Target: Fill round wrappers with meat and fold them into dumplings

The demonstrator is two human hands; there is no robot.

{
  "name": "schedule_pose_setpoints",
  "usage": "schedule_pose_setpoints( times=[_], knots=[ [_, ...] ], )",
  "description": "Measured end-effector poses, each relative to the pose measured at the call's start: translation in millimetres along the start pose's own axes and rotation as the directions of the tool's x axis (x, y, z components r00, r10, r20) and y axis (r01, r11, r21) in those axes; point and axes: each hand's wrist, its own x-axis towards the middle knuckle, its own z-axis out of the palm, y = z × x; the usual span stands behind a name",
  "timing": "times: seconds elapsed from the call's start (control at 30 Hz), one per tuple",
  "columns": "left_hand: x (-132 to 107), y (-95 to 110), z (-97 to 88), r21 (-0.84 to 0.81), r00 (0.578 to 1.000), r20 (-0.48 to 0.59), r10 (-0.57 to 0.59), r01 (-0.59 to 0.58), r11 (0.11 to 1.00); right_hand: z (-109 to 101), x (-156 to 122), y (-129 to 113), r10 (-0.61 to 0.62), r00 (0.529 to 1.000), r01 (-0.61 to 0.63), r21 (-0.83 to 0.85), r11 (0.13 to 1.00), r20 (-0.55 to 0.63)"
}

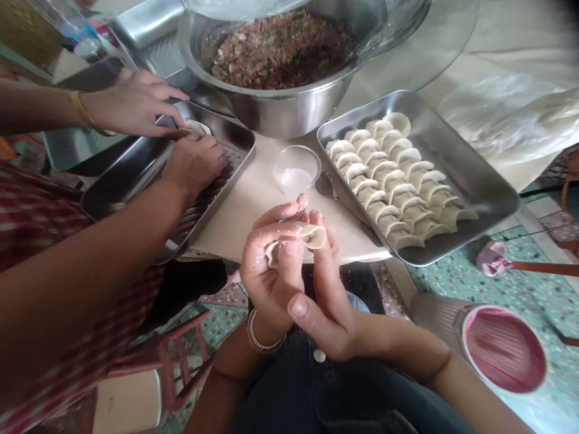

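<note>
Between my two hands, just off the table's front edge, is a folded dumpling of pale dough. My left hand has its thumb and fingers closed around it. On the other end, the fingers of my right hand press against the dough, with the thumb standing apart. Beyond my hands stands a small clear cup with whitish contents, and a spoon lies beside it. To the right, a metal tray holds rows of finished dumplings.
A large steel bowl of minced filling stands at the back. On the left, a co-worker's hands work dough over a second metal tray. A plastic bag lies at right; a pink-lined bin and wooden stool stand below.
</note>
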Motion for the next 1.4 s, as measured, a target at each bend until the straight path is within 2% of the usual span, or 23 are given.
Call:
schedule_pose_setpoints(
  times=[0.1,0.3,0.43,0.53,0.6,0.67,0.8,0.9,0.97,1.0,1.03,1.13,1.17,1.2,1.27,1.33,1.4],
  knots=[
    [0.0,-0.2,-1.4,0.039,0.998,0.044,0.032,-0.034,0.999,0.0,2.4,0.9,0.021,1.000,-0.021,0.037,0.999,0.019],
    [-0.5,0.4,-6.5,0.132,0.987,0.131,0.093,-0.110,0.985,-3.4,7.5,3.5,-0.043,0.993,0.043,-0.005,0.999,-0.108],
    [-1.7,2.7,-6.3,0.177,0.996,0.091,0.016,-0.032,0.984,-10.6,13.9,1.5,-0.026,0.987,0.031,0.031,0.999,-0.160],
    [-1.7,4.0,-5.7,0.188,0.994,0.114,0.005,-0.027,0.982,-16.0,17.4,1.7,-0.020,0.982,0.028,0.037,0.999,-0.186],
    [-1.5,5.7,-5.3,0.142,0.993,0.116,-0.037,0.020,0.990,-19.2,19.2,3.0,-0.012,0.981,0.016,0.021,1.000,-0.194],
    [-1.7,9.3,-4.7,0.015,0.982,0.111,-0.149,0.149,0.989,-22.5,21.2,4.6,-0.013,0.978,0.005,-0.041,0.999,-0.207],
    [-3.2,20.1,-3.1,-0.292,0.902,0.186,-0.391,0.430,0.854,-30.0,26.9,7.7,-0.140,0.944,0.034,-0.332,0.943,-0.299],
    [-3.3,27.5,-1.9,-0.393,0.847,0.260,-0.463,0.531,0.751,-35.5,30.1,8.8,-0.261,0.905,0.050,-0.525,0.849,-0.335],
    [-1.2,30.0,-1.8,-0.448,0.814,0.276,-0.511,0.579,0.681,-38.2,30.2,8.2,-0.319,0.887,0.061,-0.599,0.798,-0.335],
    [0.6,30.1,-1.8,-0.475,0.780,0.295,-0.551,0.621,0.624,-39.0,29.7,7.5,-0.336,0.879,0.066,-0.612,0.788,-0.337],
    [2.8,29.3,-1.9,-0.496,0.731,0.329,-0.597,0.672,0.550,-39.3,28.8,6.7,-0.353,0.870,0.080,-0.608,0.790,-0.344],
    [9.6,23.4,-0.9,-0.477,0.514,0.506,-0.693,0.836,0.272,-37.8,26.4,4.9,-0.363,0.853,0.111,-0.550,0.828,-0.375],
    [11.4,21.0,0.0,-0.462,0.461,0.541,-0.704,0.862,0.209,-37.0,26.2,4.9,-0.359,0.854,0.115,-0.535,0.837,-0.377],
    [12.9,18.9,1.1,-0.457,0.435,0.553,-0.710,0.872,0.178,-36.5,26.3,5.5,-0.343,0.863,0.110,-0.525,0.844,-0.371],
    [14.9,16.2,2.6,-0.466,0.434,0.538,-0.723,0.867,0.175,-37.0,27.3,7.7,-0.287,0.901,0.085,-0.516,0.853,-0.325],
    [16.4,15.8,2.1,-0.484,0.464,0.495,-0.734,0.849,0.210,-39.7,28.0,11.2,-0.237,0.938,0.079,-0.510,0.857,-0.253],
    [17.2,16.9,-0.3,-0.478,0.472,0.481,-0.739,0.848,0.230,-43.3,26.8,15.1,-0.241,0.952,0.122,-0.489,0.863,-0.188]
  ],
)
